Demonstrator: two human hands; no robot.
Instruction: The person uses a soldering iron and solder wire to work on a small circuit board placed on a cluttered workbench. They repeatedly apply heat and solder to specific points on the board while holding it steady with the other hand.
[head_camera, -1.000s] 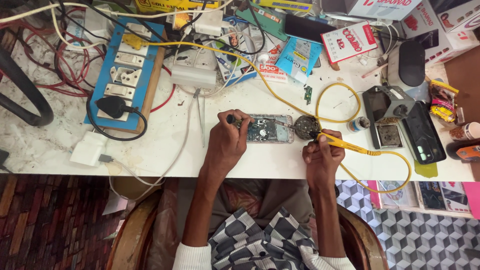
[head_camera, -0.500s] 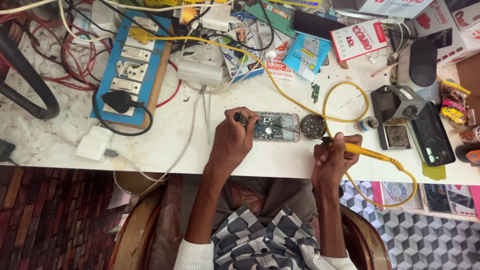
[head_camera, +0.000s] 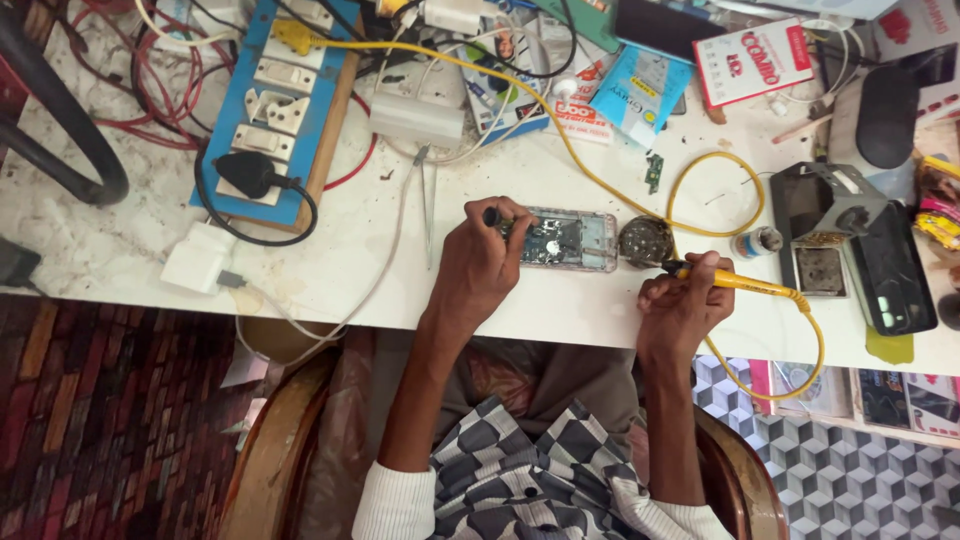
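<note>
An opened phone (head_camera: 565, 240) lies face down on the white worktop (head_camera: 330, 260), its circuit board showing. My left hand (head_camera: 483, 262) rests on the phone's left end, fingers closed on a small dark-handled tool. My right hand (head_camera: 683, 300) grips a yellow soldering iron (head_camera: 735, 284), with its tip pointing left toward a round ball of metal wool (head_camera: 645, 240) just right of the phone. The iron's yellow cord (head_camera: 700, 165) loops across the worktop.
A blue switchboard (head_camera: 285, 105) with a black plug stands at the left, among red and white wires. Tweezers (head_camera: 428, 205) lie left of the phone. A small bottle (head_camera: 757, 241), a metal holder (head_camera: 825, 225), a dark phone (head_camera: 898, 270) and boxes crowd the right and back.
The view has shifted slightly. My right hand with the soldering iron has stayed beside the metal wool, and my left hand stays on the phone's left end.
</note>
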